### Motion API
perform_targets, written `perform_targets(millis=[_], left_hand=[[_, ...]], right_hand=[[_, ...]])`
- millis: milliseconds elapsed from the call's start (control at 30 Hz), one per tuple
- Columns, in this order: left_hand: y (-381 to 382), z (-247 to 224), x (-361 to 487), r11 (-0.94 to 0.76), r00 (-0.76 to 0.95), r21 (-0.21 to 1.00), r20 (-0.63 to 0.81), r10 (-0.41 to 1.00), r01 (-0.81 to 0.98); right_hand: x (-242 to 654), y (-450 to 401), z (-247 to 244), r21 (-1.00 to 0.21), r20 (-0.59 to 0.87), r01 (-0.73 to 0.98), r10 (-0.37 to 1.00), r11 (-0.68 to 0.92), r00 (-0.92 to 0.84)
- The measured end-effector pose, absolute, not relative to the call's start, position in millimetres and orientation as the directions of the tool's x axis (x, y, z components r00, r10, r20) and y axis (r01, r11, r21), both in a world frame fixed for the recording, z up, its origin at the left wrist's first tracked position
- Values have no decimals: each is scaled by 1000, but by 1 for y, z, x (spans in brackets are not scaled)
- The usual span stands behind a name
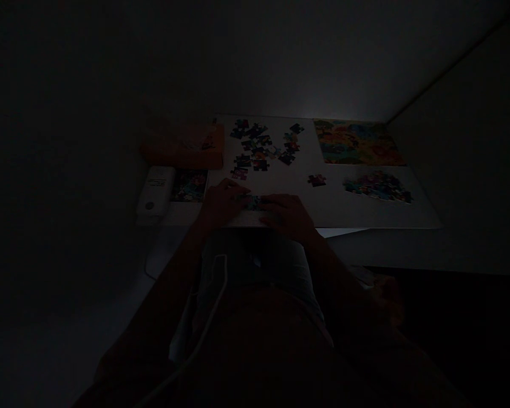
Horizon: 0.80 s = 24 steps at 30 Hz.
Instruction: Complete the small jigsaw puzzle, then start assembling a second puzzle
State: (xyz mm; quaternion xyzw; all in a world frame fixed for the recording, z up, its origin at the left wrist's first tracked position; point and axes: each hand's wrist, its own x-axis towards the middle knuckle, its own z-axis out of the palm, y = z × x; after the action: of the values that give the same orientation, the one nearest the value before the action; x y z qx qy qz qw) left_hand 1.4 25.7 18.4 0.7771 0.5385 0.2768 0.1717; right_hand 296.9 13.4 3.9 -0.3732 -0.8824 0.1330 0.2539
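The picture is very dark. Near the front edge of the white table, a few joined jigsaw puzzle pieces (pixel 254 203) lie between my hands. My left hand (pixel 224 203) grips them from the left, fingers bent over their edge. From the right, my right hand (pixel 287 214) holds the same pieces, its fingertips on their right end and its thumb nearer the table edge. Shadow hides the exact finger contact and how many pieces there are. Just beyond my left hand lies a pinkish puzzle piece (pixel 239 173).
Loose dark puzzle pieces (pixel 255 145) are spread at the back middle. A single reddish piece (pixel 317 180) lies right of centre, near a heap of pieces (pixel 380 187). A colourful picture board (pixel 359 141) is behind it. At left are an orange box (pixel 195 150), a white device (pixel 155 192) and a dark picture card (pixel 190 186).
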Motion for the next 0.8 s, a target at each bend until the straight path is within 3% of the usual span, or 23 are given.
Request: perform_targets(millis=[200, 800], left_hand=[[16, 19, 5, -438, 339, 455, 286, 896, 775], [12, 19, 6, -452, 354, 392, 298, 887, 802]], right_hand=[[295, 12, 6, -429, 321, 610, 744, 666, -586], [292, 10, 8, -440, 327, 611, 751, 658, -574]])
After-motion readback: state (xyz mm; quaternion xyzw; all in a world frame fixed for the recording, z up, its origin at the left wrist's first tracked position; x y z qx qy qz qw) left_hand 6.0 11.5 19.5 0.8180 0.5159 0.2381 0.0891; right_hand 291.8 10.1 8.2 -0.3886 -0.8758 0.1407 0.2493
